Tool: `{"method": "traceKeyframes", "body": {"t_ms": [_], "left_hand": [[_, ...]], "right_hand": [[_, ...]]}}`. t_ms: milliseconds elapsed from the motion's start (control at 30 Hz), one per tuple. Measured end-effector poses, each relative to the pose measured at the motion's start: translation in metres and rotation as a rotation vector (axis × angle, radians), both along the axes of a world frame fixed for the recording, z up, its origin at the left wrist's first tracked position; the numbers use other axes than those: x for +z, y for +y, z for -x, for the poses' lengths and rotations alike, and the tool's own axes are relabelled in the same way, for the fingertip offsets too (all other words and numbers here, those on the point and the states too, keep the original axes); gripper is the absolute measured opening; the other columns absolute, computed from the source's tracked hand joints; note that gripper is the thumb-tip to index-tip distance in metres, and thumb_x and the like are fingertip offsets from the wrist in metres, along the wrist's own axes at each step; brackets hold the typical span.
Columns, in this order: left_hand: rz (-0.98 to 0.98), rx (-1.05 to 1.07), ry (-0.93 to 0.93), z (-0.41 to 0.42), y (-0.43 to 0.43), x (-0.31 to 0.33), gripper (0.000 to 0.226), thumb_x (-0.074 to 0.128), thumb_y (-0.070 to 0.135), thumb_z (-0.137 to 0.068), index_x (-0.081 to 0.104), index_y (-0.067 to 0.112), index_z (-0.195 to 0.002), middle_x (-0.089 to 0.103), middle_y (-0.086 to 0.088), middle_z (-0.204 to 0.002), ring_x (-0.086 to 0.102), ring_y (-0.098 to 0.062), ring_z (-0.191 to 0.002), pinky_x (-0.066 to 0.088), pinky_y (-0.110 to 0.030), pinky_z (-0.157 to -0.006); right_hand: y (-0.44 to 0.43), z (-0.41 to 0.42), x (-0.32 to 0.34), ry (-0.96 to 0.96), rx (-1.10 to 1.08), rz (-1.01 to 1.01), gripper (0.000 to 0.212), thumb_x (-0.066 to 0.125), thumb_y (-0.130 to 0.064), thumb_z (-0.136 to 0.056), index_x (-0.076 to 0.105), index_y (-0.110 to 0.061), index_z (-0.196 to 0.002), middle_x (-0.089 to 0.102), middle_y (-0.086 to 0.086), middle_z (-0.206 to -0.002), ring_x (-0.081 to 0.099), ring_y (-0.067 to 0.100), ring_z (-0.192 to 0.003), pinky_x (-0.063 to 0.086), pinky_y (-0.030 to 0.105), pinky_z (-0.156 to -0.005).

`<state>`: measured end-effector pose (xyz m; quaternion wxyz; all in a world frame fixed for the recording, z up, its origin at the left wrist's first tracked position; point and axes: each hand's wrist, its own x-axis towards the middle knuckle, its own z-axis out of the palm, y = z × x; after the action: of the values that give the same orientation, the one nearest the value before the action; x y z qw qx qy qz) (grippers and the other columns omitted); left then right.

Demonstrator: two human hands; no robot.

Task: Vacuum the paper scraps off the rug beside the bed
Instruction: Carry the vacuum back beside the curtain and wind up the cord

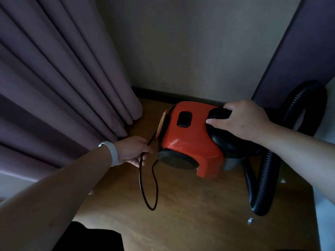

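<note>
Left hand (133,151): fingers curled tight round the black power cord (141,180), pinching it just beside the left end of the vacuum cleaner (188,140); white wristband (113,153) on that wrist. Right hand (243,120): fingers wrapped over the black handle (219,113) on top of the vacuum, thumb pressed flat along the handle's near side, so a closed grip with no gap. Counts: two hands, one vacuum, one cord, one ribbed black hose (262,180), one wheel (176,159) in view, one black button panel (184,119) on the red top, two white paper scraps, one (250,221) on the floor near the bottom bend of the hose, one (282,181) further back just right of the hose. Vacuum sits in the corner over the wood floor (181,223), close to the wall (181,42), between the purple curtain (54,78) on the left and a dark purple panel (299,51) on the right. Its long axis runs left to right across the view: cord end points at the curtain, hose end points right, wheel side faces the camera. Lower right edge is blurred, cannot tell if it touches the floor. Cord drops from the left hand in one long loop to the floor and climbs back toward the wheel. Hose arcs up behind the right forearm, then loops down to the floor. Pale strip (326,223) at the right edge, cannot tell if it is the rug.
</note>
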<state>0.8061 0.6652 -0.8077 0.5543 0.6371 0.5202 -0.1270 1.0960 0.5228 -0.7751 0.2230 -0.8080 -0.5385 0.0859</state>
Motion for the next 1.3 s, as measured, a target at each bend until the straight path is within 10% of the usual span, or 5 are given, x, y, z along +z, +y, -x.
{"method": "traceKeyframes", "body": {"t_ms": [100,233,433,1100,1300], "left_hand": [[0.007,-0.142,0.082,-0.006,-0.005,0.014,0.01,0.055,0.015,-0.098,0.055,0.012,-0.088,0.046,-0.001,-0.058,0.049,-0.015,-0.05,0.051,-0.032,-0.059],[-0.491,-0.614,0.311,-0.02,-0.017,0.034,0.025,0.052,0.029,-0.1,0.063,0.009,-0.089,0.057,-0.002,-0.071,0.054,-0.017,-0.063,0.044,-0.029,-0.061],[-0.811,-0.707,0.14,-0.026,-0.018,0.04,0.031,0.047,0.033,-0.102,0.069,0.015,-0.09,0.063,0.004,-0.081,0.053,-0.011,-0.071,0.044,-0.032,-0.066],[-0.59,0.127,-0.125,0.028,0.041,0.001,0.005,0.064,0.027,-0.095,0.068,0.027,-0.098,0.066,0.005,-0.094,0.057,0.001,-0.069,0.043,-0.011,-0.062],[-0.47,-0.214,0.01,0.027,0.035,0.004,0.016,0.064,0.025,-0.095,0.072,0.031,-0.083,0.059,0.016,-0.056,0.052,-0.002,-0.059,0.042,-0.017,-0.061]], "right_hand": [[0.001,0.0,-0.001,-0.01,0.005,0.017,0.055,0.064,-0.077,-0.067,0.061,-0.022,-0.065,0.061,-0.007,-0.066,0.061,0.019,-0.071,0.052,0.036,-0.065],[-0.001,-0.001,-0.002,-0.049,0.0,0.055,0.053,0.065,-0.077,-0.068,0.064,-0.024,-0.071,0.066,-0.006,-0.073,0.064,0.021,-0.078,0.053,0.036,-0.069],[-0.003,0.004,-0.006,-0.163,0.14,0.095,0.059,0.053,-0.084,-0.062,0.066,-0.03,-0.08,0.069,-0.008,-0.084,0.064,0.02,-0.089,0.052,0.035,-0.076],[-0.004,0.033,0.01,-0.064,0.416,0.032,0.057,0.048,-0.087,-0.055,0.06,-0.032,-0.063,0.06,-0.014,-0.059,0.058,0.01,-0.063,0.048,0.032,-0.061],[-0.004,0.026,0.005,-0.072,0.319,0.065,0.053,0.055,-0.083,-0.057,0.059,-0.031,-0.064,0.062,-0.013,-0.065,0.062,0.016,-0.073,0.051,0.036,-0.07]]}}
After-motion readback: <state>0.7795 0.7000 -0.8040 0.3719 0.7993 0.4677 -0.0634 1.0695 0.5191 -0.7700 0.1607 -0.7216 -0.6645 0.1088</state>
